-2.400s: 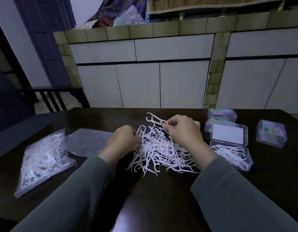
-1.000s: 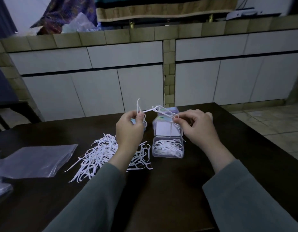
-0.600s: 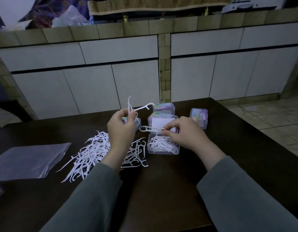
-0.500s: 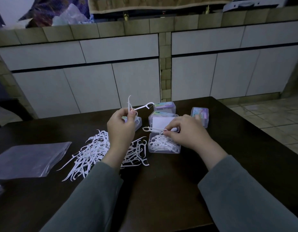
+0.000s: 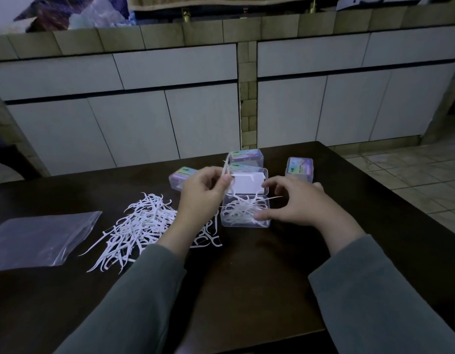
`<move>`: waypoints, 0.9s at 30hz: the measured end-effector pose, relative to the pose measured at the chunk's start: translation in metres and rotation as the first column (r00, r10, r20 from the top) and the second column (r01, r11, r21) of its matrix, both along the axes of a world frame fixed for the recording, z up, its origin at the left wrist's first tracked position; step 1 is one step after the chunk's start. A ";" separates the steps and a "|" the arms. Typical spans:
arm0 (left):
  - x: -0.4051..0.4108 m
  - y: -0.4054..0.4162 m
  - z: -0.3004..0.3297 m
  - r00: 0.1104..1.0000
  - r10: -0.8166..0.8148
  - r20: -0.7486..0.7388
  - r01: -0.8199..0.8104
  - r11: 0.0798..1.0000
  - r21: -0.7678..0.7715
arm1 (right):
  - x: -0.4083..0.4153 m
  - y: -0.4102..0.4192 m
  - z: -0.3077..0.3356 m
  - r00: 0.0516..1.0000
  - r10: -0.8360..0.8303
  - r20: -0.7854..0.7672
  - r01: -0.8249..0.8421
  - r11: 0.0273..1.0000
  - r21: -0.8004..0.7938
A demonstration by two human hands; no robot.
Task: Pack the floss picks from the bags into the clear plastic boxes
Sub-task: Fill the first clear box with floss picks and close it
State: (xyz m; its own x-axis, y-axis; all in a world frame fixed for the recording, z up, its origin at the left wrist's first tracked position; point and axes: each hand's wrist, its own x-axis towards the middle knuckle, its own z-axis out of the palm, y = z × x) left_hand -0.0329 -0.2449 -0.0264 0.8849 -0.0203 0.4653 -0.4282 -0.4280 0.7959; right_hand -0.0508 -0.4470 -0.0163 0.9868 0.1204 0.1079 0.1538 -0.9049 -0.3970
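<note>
Since half a second ago the right hand (image 5: 295, 203) has let go of the pick it pinched and now hovers over the open box, while the left hand (image 5: 204, 194) has come lower and nearer the lid.

Nearest are two grey-green sleeves (image 5: 134, 297) over the dark brown wooden worktop (image 5: 246, 290). At the left edge lies a flat, empty clear plastic bag (image 5: 40, 238). Just right of it sprawls a loose heap of white plastic floss picks (image 5: 142, 226), partly under the left forearm.

The open clear plastic box (image 5: 244, 213) sits just right of the heap, partly filled with white picks; its hinged lid (image 5: 249, 185) lies back behind it, showing a white inside panel. The right hand's fingers (image 5: 272, 183) are spread and loosely curved above the box's right side, the thumb low near the front rim; they hold nothing that shows. The left hand pinches a few white floss picks (image 5: 227, 175) between thumb and fingertips, at the lid's left edge.

Behind stand three closed clear boxes with colourful labels (image 5: 245, 157), one far left, one centre, one right, all near the worktop's far edge. Beyond them runs a tiled counter with white cabinet doors (image 5: 203, 123).
</note>
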 end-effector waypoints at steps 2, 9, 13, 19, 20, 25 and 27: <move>0.001 -0.004 -0.002 0.999 -0.049 -0.019 0.051 0.992 0.117 | -0.001 0.000 -0.002 0.998 -0.001 -0.055 0.002 1.000 0.005; 0.004 0.002 0.003 0.998 -0.016 0.058 -0.032 0.682 0.731 | 0.002 -0.003 -0.010 0.988 0.004 -0.156 0.015 0.993 0.118; 0.003 0.001 0.009 0.998 -0.055 -0.014 0.045 0.603 0.796 | 0.004 -0.001 -0.013 0.991 0.043 -0.130 -0.022 0.987 0.161; -0.001 0.001 0.009 0.992 -0.106 -0.068 0.125 0.773 0.622 | 0.002 -0.002 -0.012 0.989 0.081 -0.124 -0.054 0.976 0.212; -0.003 -0.003 0.009 0.990 -0.115 -0.085 0.142 0.755 0.641 | 0.002 -0.002 -0.012 0.989 0.090 -0.119 -0.062 0.973 0.223; -0.001 -0.008 0.012 0.993 -0.091 -0.072 0.115 0.681 0.723 | 0.002 -0.002 -0.013 0.989 0.101 -0.109 -0.077 0.976 0.203; 0.002 -0.004 0.013 0.998 -0.050 -0.037 0.060 0.643 0.763 | 0.003 -0.002 -0.015 0.989 0.092 -0.115 -0.069 0.979 0.190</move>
State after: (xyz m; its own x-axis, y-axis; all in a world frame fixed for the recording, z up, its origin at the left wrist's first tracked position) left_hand -0.0310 -0.2494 -0.0138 0.8753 -0.4128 0.2518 -0.4647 -0.8620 0.2022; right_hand -0.0479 -0.4489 -0.0309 0.9818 0.1892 0.0148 0.1630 -0.8006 -0.5767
